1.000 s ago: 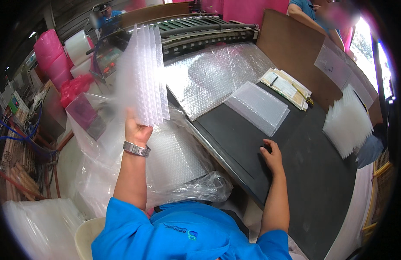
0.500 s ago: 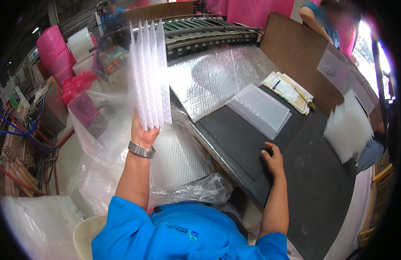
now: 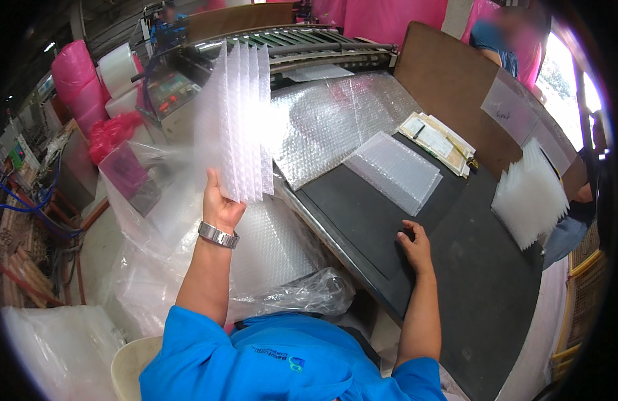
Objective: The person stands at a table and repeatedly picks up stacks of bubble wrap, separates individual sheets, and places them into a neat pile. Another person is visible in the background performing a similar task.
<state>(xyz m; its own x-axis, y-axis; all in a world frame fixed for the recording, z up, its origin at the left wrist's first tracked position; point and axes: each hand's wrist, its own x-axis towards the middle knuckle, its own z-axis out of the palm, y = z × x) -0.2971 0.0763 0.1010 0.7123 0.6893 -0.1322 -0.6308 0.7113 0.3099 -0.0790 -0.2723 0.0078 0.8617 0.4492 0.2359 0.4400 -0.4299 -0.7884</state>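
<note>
From the wearer [image 3: 292,354], the left hand [image 3: 223,208] is at eleven o'clock, the pouch bundle [image 3: 245,127] in its grip. The roller conveyor [image 3: 302,40] lies at twelve, behind the table [image 3: 482,301]. On the table, the bubble sheet [image 3: 342,117] lies past twelve, the pouch pile [image 3: 394,172] at one, the papers [image 3: 434,142] just beyond. The right hand [image 3: 416,246] is at half past one, the sheet stack [image 3: 529,197] at two, the bag [image 3: 63,354] at nine.

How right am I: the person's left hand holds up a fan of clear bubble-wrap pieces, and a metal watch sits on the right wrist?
Only the watch's side is wrong. The head view shows the metal watch on the left wrist, not the right. The left hand does hold up the fan of clear bubble-wrap pieces.
</note>
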